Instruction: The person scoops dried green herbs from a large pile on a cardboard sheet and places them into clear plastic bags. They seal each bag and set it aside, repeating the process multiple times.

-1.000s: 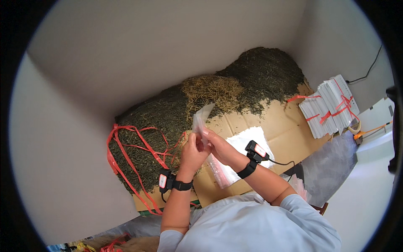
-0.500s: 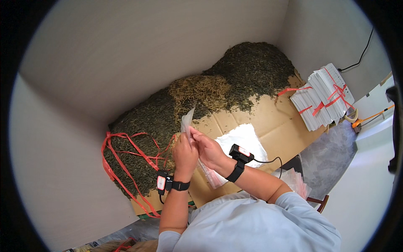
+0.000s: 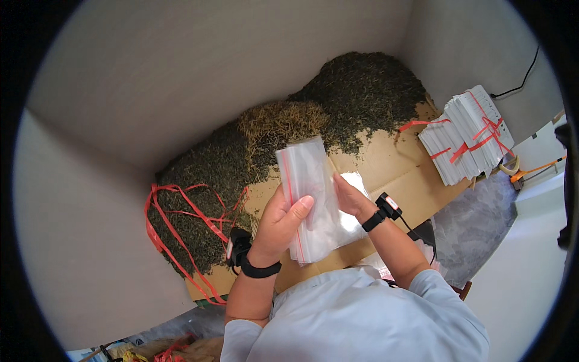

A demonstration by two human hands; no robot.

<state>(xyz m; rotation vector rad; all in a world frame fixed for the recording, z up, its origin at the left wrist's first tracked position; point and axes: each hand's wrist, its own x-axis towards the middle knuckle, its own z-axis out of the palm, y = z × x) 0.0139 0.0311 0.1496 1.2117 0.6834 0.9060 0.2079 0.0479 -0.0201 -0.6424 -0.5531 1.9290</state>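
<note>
Clear plastic bags [image 3: 324, 232] sit between your two hands, looking flat, with nothing showing inside yet. Your left hand [image 3: 280, 226] pinches them, thumb on top. Your right hand [image 3: 352, 199] is partly open by their right edge; I can't tell if it grips. The dark leafy heap [image 3: 368, 84] lies beyond.

A plain grey wall [image 3: 229, 66] rises ahead of me, meeting a left wall [image 3: 78, 235] at a shaded corner and a right wall [image 3: 476, 54], where a black cable [image 3: 526, 81] runs. Between them lies the surface [image 3: 410, 190], covered in brown cardboard. To my right I see mottled grey floor [image 3: 482, 220], a bit of brown wood [image 3: 465, 291], and a white panel [image 3: 518, 277] in brighter light.
</note>
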